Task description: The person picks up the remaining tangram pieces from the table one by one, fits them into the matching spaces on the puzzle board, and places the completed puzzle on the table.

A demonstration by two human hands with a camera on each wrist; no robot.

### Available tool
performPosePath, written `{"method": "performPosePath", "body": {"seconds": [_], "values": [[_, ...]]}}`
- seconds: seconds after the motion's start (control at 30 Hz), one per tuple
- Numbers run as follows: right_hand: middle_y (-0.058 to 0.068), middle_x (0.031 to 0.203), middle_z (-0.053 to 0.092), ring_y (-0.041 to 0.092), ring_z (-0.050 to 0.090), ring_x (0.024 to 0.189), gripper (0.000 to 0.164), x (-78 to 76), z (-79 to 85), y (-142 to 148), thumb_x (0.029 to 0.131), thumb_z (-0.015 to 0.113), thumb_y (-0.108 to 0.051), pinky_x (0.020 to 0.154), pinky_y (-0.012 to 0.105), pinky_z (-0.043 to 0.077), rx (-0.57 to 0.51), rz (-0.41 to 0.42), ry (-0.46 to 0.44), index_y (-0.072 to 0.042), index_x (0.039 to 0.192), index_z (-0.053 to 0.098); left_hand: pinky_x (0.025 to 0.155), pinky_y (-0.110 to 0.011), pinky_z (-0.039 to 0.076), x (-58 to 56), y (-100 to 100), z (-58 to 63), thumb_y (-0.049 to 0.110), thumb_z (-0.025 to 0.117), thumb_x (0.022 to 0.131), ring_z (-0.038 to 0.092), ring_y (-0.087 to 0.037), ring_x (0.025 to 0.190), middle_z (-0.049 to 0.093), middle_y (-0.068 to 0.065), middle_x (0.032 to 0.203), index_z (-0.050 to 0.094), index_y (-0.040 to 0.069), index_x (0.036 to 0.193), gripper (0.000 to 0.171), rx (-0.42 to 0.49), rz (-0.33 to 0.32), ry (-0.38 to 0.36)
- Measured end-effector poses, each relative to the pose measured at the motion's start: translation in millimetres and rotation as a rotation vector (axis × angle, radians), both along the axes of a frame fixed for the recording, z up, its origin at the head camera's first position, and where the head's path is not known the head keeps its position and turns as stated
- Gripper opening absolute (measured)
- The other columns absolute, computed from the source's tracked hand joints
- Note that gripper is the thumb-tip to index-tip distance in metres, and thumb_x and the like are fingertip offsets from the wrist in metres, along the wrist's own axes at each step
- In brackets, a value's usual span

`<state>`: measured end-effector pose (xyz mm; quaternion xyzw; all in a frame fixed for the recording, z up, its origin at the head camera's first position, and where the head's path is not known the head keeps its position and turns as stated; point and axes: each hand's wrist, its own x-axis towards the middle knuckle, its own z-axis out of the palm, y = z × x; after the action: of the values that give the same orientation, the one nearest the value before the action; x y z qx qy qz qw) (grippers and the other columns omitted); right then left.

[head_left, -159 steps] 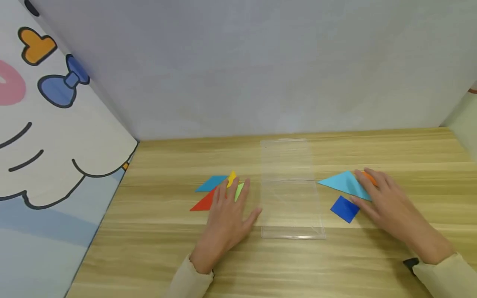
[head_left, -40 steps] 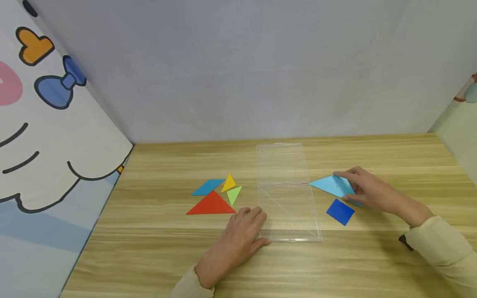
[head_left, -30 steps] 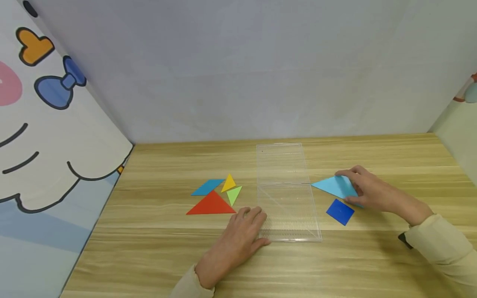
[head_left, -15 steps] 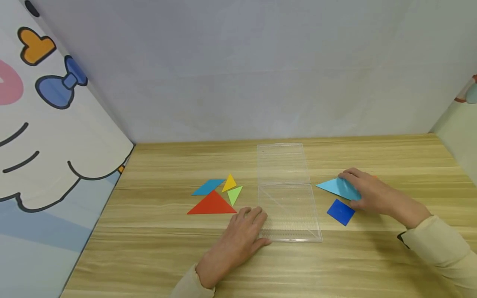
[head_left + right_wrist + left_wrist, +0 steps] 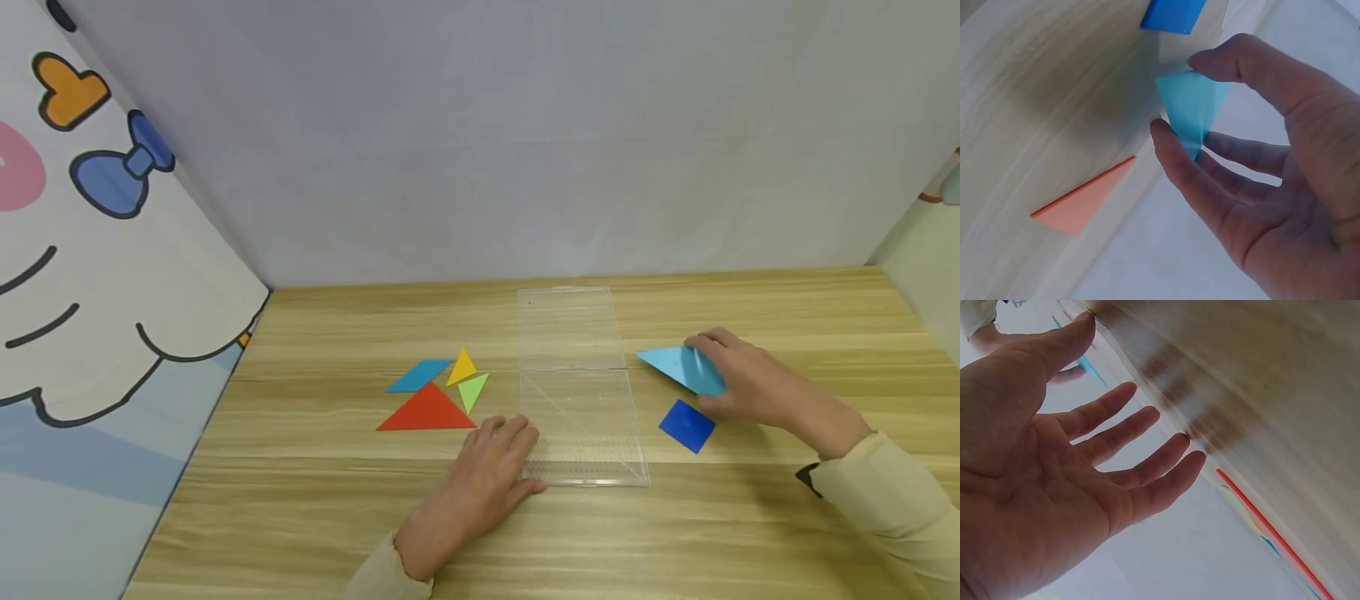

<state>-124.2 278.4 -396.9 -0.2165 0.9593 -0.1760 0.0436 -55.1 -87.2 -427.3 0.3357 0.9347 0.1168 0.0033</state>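
A light blue triangle tile [image 5: 678,367] is pinched between the thumb and fingers of my right hand [image 5: 757,392]. In the right wrist view this light blue tile [image 5: 1188,106] stands tilted above the wooden tabletop, and an orange triangle tile [image 5: 1088,200] lies below the fingers. My hand hides that orange tile from the head view. Just in front of the right hand lies a dark blue square tile [image 5: 687,426]. My left hand [image 5: 480,475] rests with relaxed, spread fingers at the lower left edge of a clear plastic case [image 5: 585,425], close to a red triangle tile [image 5: 426,410].
Left of the case, a blue parallelogram tile [image 5: 420,376], a small yellow triangle [image 5: 462,368] and a small green triangle [image 5: 472,392] lie near the red one. The case lies unfolded flat on the wooden table [image 5: 330,492]. A pale wall [image 5: 525,167] rises behind it.
My left hand came down from over the left-hand tiles to the case's edge. My right hand gripped the light blue triangle, shifted it slightly right and raised it at a tilt.
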Motion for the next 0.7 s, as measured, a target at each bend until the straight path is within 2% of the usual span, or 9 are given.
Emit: {"method": "performPosePath", "body": {"seconds": [0.37, 0.7], "values": [[0.032, 0.128, 0.053, 0.041, 0.060, 0.098, 0.067, 4.3, 1.7, -12, 0.079, 0.080, -0.013, 0.071, 0.047, 0.058, -0.038, 0.001, -0.026, 0.012, 0.134, 0.053, 0.096, -0.049, 0.051, 0.0, 0, 0.5, 0.038, 0.078, 0.091, 0.056, -0.035, 0.121, 0.058, -0.006, 0.124, 0.058, 0.009, 0.121, 0.046, -0.013, 0.001, -0.011], [0.029, 0.124, 0.057, 0.036, 0.062, 0.097, 0.064, 8.5, 0.8, -23, 0.076, 0.082, -0.014, 0.075, 0.046, 0.056, -0.067, 0.050, 0.005, 0.011, 0.130, 0.058, 0.096, -0.049, 0.052, 0.2, 0, 1.2, 0.037, 0.078, 0.091, 0.056, -0.036, 0.121, 0.059, -0.006, 0.124, 0.058, 0.009, 0.121, 0.046, -0.013, 0.001, -0.011]]}}
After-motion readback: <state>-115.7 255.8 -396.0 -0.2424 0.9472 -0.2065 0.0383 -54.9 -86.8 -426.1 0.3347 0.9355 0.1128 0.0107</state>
